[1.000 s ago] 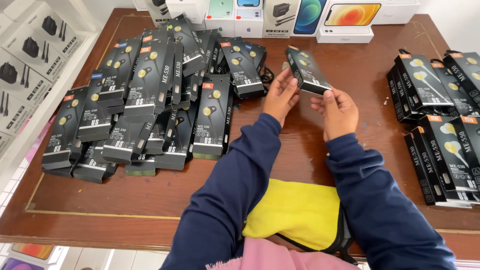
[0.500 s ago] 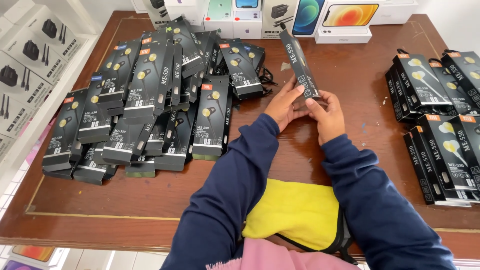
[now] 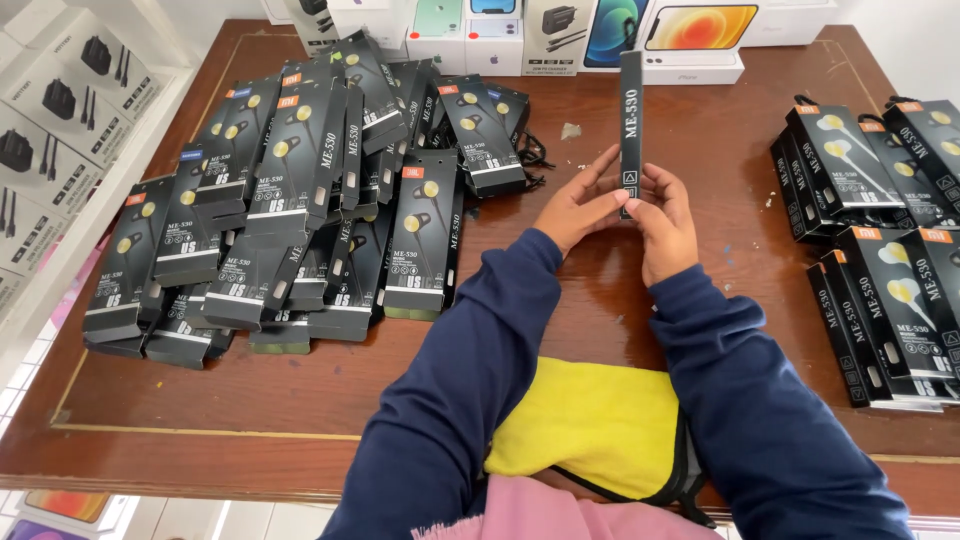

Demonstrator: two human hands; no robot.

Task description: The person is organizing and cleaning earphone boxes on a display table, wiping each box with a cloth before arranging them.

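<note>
The brown wooden table (image 3: 620,330) carries a big, loose heap of black earphone boxes (image 3: 300,200) on the left side, and a smaller, tidier group of black boxes (image 3: 880,250) on the right side. At the far edge a row of white phone and charger cartons (image 3: 560,30) stands. At the near edge a yellow cloth (image 3: 590,425) lies between our two blue sleeves.

We hold one slim black box (image 3: 631,130) upright in the middle of the table, with its narrow side turned to us. Our left hand (image 3: 580,205) pinches its lower end from the left, the fingers stretched up along the box. Our right hand (image 3: 668,220) closes on the same lower end from the right, with the thumb on the front. So the box rises above both hands, toward the far cartons, and it touches neither pile.

To do this step well, we think it is better to keep the grip low and light, because the carton is thin and can dent. We should turn it slowly with the fingertips, so that each face can be seen, and keep it away from the two piles.
</note>
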